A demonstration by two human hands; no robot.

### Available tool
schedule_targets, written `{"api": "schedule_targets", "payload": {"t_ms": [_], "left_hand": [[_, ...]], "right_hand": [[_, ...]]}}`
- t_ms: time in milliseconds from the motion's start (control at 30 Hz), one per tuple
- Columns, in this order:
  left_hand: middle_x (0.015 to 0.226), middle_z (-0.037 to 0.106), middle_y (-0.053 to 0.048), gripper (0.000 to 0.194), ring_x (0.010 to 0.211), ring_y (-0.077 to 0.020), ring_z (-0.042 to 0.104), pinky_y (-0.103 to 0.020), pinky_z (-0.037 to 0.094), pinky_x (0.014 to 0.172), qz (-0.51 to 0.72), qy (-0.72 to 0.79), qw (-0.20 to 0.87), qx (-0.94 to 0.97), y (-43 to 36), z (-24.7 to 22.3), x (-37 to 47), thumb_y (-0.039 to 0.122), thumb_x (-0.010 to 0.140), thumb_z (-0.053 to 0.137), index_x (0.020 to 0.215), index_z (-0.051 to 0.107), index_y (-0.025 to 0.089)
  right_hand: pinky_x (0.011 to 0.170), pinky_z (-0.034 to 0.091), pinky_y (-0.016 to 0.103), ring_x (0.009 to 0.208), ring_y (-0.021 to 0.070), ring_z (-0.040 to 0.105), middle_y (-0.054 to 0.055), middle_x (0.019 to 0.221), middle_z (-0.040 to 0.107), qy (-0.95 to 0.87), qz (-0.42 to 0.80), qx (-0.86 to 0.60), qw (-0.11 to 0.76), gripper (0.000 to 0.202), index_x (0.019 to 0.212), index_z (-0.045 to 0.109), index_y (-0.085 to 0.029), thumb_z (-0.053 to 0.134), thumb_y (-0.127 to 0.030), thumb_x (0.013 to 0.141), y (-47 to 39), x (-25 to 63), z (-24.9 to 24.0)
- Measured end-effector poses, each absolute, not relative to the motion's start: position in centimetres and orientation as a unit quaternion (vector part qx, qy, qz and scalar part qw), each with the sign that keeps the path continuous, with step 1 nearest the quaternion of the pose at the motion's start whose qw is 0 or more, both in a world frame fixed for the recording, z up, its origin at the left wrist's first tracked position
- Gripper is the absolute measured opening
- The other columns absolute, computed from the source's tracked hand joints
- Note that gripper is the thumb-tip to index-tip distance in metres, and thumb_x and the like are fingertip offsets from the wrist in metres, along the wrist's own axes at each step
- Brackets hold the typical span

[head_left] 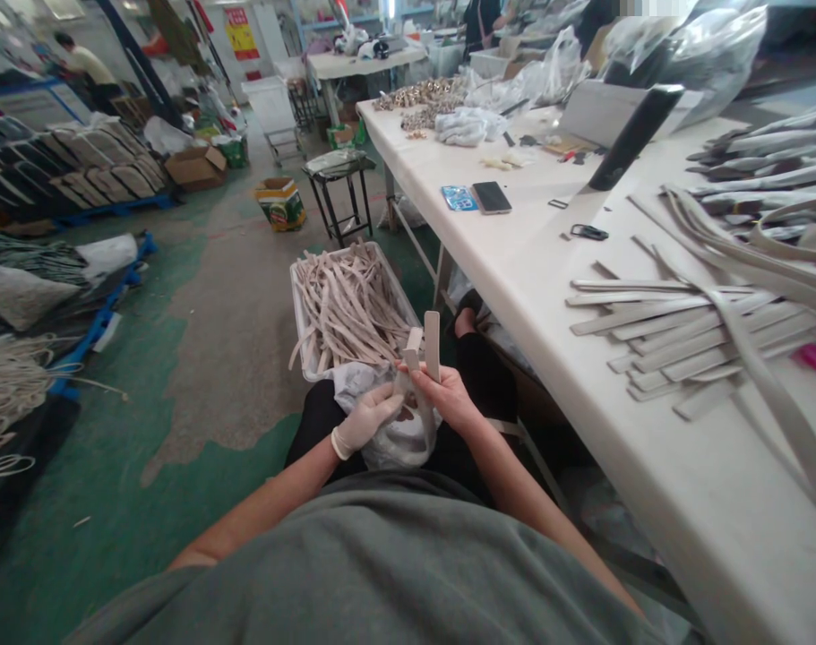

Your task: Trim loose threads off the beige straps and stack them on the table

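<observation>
In the head view, the right hand [451,394] had its fingers closed firmly on a strap [433,345], two flat ends poking up above the lap, while the gloved left hand [367,414] pinched it just beside! Below lay a plastic bag [384,450]; beyond, a tub [400,284] brimmed with strips [344,305], and more straps [682,336] crowded the bench [528,255].

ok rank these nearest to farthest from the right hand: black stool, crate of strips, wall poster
From the right hand:
1. Crate of strips: just ahead, slightly left
2. Black stool: on the floor beyond the crate
3. Wall poster: far background, left
</observation>
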State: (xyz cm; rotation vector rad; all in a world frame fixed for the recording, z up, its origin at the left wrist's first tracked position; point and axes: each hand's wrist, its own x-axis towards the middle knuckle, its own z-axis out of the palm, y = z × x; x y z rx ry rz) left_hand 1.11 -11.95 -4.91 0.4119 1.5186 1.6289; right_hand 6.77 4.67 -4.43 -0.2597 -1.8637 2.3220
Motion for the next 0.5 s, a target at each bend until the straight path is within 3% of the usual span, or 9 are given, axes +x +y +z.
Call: {"api": "schedule_targets", "payload": {"t_ms": [67,167,300,500], "left_hand": [[0.096,0.069,-0.007,0.048,0.085,-0.0213,0.063,-0.031,0.050,0.077,0.648,0.628,0.392,0.179,-11.6,-5.0,1.2,0.051,0.073,0.077,0.105,0.066,0.016],[0.082,0.068,-0.006,0.038,0.083,-0.0219,0.062,-0.032,0.049,0.079,0.610,0.662,0.382,0.208,-11.1,-5.3,1.3,0.049,0.075,0.076,0.091,0.069,0.015],[0.080,0.069,-0.005,0.030,0.086,-0.0233,0.062,-0.034,0.049,0.084,0.564,0.679,0.404,0.240,-11.4,-5.6,1.1,0.045,0.078,0.071,0.084,0.071,0.016],[0.083,0.071,-0.008,0.031,0.085,-0.0235,0.065,-0.035,0.051,0.084,0.574,0.616,0.481,0.243,-12.1,-4.9,1.1,0.044,0.078,0.070,0.087,0.072,0.014]], "right_hand": [[0.089,0.053,0.041,0.102,0.0284,0.068,0.006,0.100,0.077,-0.641,0.760,-0.072,0.087,0.039,0.095,0.080,-0.025,0.068,-0.059,0.082,4.2,6.8,-4.4],[0.087,0.053,0.040,0.096,0.0271,0.070,0.006,0.096,0.078,-0.699,0.712,-0.020,0.070,0.035,0.099,0.080,-0.024,0.065,-0.052,0.087,3.7,7.0,-4.2],[0.080,0.055,0.036,0.089,0.0252,0.072,0.006,0.094,0.078,-0.749,0.662,0.027,0.027,0.027,0.099,0.080,-0.023,0.066,-0.042,0.087,4.3,7.5,-3.2],[0.071,0.054,0.032,0.083,0.0242,0.071,0.005,0.094,0.078,-0.756,0.653,0.004,0.055,0.025,0.092,0.081,-0.023,0.067,-0.042,0.086,5.4,7.8,-1.5]]}}
